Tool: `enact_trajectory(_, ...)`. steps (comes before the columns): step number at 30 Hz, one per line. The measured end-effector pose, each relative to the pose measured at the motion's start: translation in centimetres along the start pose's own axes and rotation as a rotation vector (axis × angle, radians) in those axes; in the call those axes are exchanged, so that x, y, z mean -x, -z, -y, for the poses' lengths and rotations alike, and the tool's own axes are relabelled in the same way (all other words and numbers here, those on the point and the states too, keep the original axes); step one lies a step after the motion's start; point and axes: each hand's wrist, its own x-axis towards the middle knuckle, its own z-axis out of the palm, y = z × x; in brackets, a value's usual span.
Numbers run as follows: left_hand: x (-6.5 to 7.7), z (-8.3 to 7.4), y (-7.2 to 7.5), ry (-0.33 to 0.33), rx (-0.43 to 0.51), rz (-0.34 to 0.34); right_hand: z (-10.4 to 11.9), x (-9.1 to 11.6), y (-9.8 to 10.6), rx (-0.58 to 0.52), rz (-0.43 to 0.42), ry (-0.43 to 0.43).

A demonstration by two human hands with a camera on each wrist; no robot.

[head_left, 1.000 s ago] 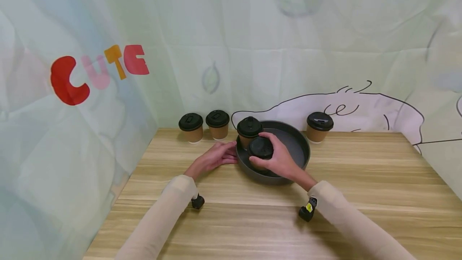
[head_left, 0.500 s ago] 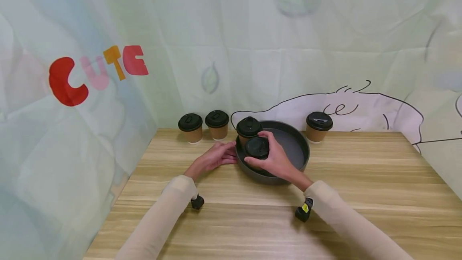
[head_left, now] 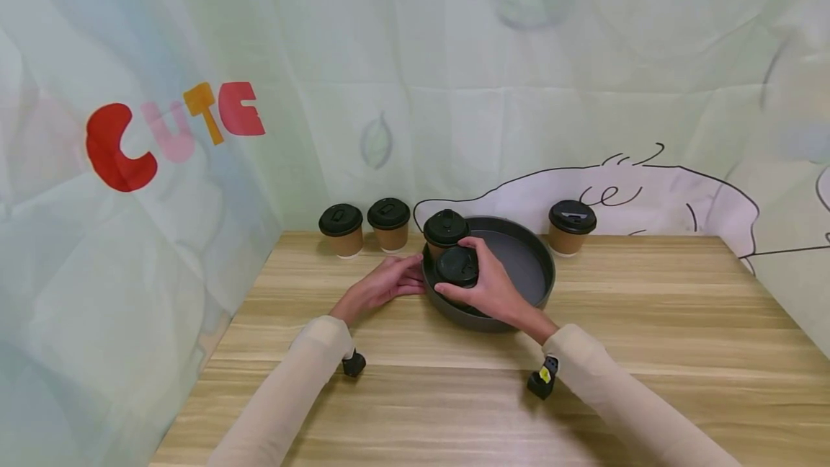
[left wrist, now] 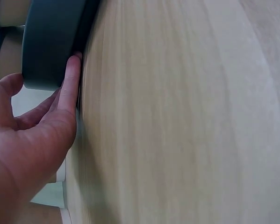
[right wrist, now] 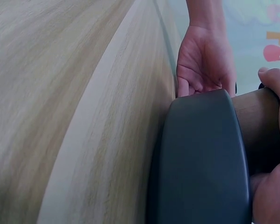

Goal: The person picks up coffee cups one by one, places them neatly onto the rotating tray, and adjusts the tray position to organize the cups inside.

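Observation:
My right hand grips a lidded paper coffee cup inside a round dark grey pan, thumb on the near side and fingers on the far side. Right behind it in the pan stands another coffee cup with a black lid. At the pan's left side, my left hand touches the outer wall. The left wrist view shows its fingers stretched along the wall's lower edge, the thumb near the rim. In the right wrist view, the pan wall hides the held cup's base.
Two lidded cups, one at the far left and one beside it, stand left of the pan. Another cup stands to its right. A printed cloth hangs behind the wooden table.
My right hand has shifted the held cup slightly left within the pan, closer in line with the cup behind it. The left hand stays at the pan's wall.

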Motion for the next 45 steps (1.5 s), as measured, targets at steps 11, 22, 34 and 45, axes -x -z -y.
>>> enact_trajectory(11,-0.1,0.1,0.2,-0.008,0.005,0.003,0.3,-0.1,0.1,0.013,0.018,0.003)
enact_trajectory(22,0.0,0.1,0.3,-0.024,0.003,0.008,0.5,-0.4,0.8,0.056,0.09,0.004)
enact_trajectory(34,0.2,0.2,0.1,-0.029,0.018,-0.001,-1.4,0.1,3.9,0.088,0.032,0.105)
enact_trajectory(45,0.2,0.5,-0.1,-0.045,-0.002,-0.007,-7.5,1.8,8.9,0.171,-0.244,-0.044)
